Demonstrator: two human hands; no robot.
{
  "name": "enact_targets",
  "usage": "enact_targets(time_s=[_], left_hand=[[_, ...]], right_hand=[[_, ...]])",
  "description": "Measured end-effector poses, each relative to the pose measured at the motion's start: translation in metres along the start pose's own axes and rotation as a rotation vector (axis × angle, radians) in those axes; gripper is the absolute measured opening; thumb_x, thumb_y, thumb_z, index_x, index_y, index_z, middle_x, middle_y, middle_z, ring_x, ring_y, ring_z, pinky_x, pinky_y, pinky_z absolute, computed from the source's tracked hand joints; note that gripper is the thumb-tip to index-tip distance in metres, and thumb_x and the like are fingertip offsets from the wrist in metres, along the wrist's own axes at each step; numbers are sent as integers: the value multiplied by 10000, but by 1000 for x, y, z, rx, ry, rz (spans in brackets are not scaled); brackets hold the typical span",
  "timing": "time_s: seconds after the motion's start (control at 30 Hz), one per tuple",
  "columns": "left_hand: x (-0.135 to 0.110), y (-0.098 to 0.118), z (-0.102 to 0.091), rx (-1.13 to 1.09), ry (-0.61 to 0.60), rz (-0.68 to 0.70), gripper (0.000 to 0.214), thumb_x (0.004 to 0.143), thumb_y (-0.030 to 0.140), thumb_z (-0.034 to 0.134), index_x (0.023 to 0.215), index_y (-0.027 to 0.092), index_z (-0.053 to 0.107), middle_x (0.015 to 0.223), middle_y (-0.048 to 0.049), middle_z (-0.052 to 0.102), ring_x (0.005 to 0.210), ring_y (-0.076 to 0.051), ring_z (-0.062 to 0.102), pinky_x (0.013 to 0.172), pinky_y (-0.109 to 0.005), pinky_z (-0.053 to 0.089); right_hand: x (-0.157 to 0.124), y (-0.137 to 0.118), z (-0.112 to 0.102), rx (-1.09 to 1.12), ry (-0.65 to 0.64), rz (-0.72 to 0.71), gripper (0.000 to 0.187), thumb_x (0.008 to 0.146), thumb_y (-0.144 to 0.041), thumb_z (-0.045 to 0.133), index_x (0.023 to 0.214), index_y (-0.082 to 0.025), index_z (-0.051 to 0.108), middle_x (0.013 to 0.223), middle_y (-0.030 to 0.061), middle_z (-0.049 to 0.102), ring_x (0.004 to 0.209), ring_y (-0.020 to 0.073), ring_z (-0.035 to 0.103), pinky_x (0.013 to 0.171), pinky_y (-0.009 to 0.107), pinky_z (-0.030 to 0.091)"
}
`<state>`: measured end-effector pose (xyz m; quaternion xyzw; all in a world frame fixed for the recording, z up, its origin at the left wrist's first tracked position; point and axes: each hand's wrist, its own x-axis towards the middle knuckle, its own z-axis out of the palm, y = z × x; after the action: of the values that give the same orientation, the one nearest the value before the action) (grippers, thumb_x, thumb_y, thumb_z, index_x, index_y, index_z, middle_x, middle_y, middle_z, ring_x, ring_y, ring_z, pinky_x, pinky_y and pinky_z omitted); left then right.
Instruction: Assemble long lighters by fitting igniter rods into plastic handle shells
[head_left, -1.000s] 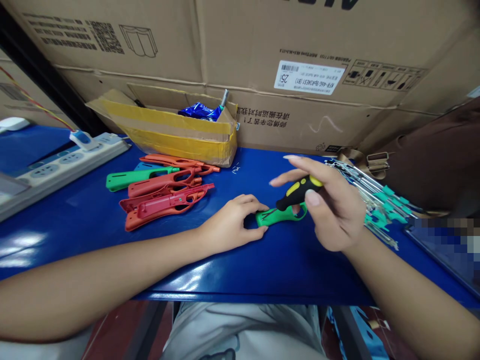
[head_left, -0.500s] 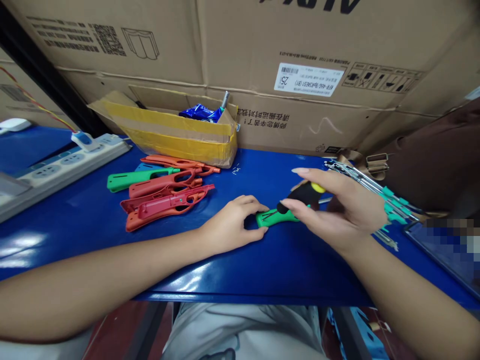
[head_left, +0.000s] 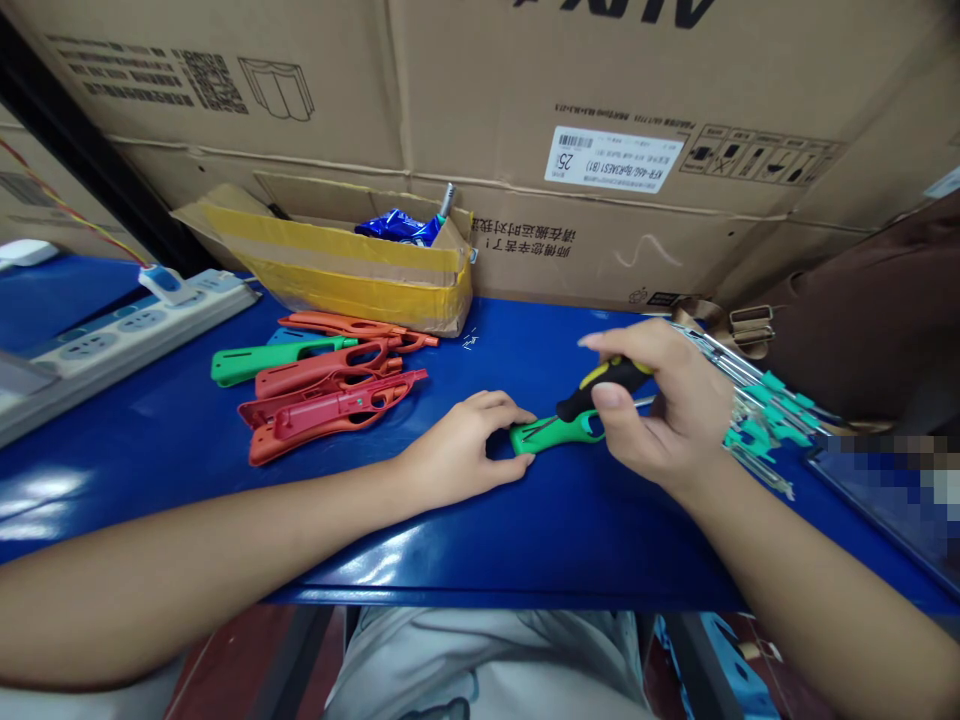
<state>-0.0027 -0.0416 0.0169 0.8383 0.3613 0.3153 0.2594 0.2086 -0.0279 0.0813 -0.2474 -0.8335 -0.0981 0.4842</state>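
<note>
A green plastic lighter casing [head_left: 553,435] lies on the blue table, its left end pinched between the thumb and fingers of my left hand [head_left: 463,440]. My right hand [head_left: 671,410] is closed around a screwdriver [head_left: 576,400] with a black and yellow handle. The screwdriver slants down to the left, its tip at the casing's left part; whether it sits in a screw I cannot tell. My right fingers partly cover the casing's right end. Left of my left hand lie several casings: red ones [head_left: 330,405], a green one [head_left: 270,360] and, partly hidden, a blue one.
Small metal pins [head_left: 470,340] are scattered near a yellow-taped cardboard box [head_left: 360,285] holding a blue packet [head_left: 401,226]. A power strip [head_left: 127,335] lies at left. Metal rods with green parts [head_left: 780,405] lie at right, near a tablet-like device [head_left: 885,510]. Large cartons stand behind.
My right hand has turned about the screwdriver, and its fingers have curled in more, showing more of the handle. My left hand and the green casing have stayed in place.
</note>
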Motion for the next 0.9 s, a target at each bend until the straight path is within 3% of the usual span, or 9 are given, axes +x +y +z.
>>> enact_targets(time_s=[0.07,0.13,0.3,0.37,0.47,0.53,0.67,0.83,0.9], left_hand=[[0,1,0,0,0,-5,299,841,234,727,1131,170,695,1060,-70,697,1008,-223,660,940,-362,530],[0,1,0,2,0,-6,301,840,234,728,1132,167,696,1061,-71,698,1015,-227,660,949,-368,529],[0,0,1,22,7,4,295,831,225,735,1114,149,703,1051,-81,697,1017,-235,661,959,-379,527],[0,0,1,19,3,1,301,837,223,730,1128,149,702,1055,-81,698,1014,-229,661,956,-372,528],[0,1,0,5,3,2,309,845,229,727,1145,161,702,1066,-75,701,1016,-221,661,959,-368,528],[0,1,0,5,6,7,297,844,229,726,1135,172,706,1065,-71,706,1020,-221,661,967,-374,527],[0,0,1,-2,11,47,345,830,228,733,1169,173,692,1127,-83,722,1057,-230,660,990,-392,522],[-1,0,0,-32,-23,61,392,838,201,717,1228,190,679,1172,-86,737,1101,-240,659,992,-409,530],[-1,0,0,-32,-23,62,377,843,184,708,1219,192,683,1166,-81,742,1100,-237,662,992,-406,528]], right_hand=[[-1,1,0,140,-106,102,392,1010,-336,441,1368,-214,542,1105,108,708,801,209,680,695,370,587],[-1,1,1,245,-181,178,455,1019,-324,421,1462,-227,448,1170,110,691,788,193,685,689,358,599],[0,4,-4,8,-74,62,365,917,-427,670,1231,-245,642,923,49,737,675,172,676,617,287,576],[0,4,-6,24,-116,58,419,980,-456,563,1334,-236,593,976,62,750,646,161,672,594,284,571],[0,3,-7,211,-245,163,498,1054,-389,380,1532,-250,391,1176,87,727,670,155,685,595,303,590],[0,3,-6,228,-236,183,478,1034,-375,448,1501,-275,443,1171,72,730,703,167,697,612,314,603],[0,4,-5,30,-91,81,416,916,-387,679,1315,-276,638,1059,59,757,734,191,705,613,304,593],[-1,2,-5,223,-218,177,475,1041,-343,426,1511,-275,437,1183,83,716,706,175,692,609,340,593],[-1,0,-4,200,-188,167,431,1021,-352,487,1444,-275,511,1093,69,728,712,180,686,604,333,585]])
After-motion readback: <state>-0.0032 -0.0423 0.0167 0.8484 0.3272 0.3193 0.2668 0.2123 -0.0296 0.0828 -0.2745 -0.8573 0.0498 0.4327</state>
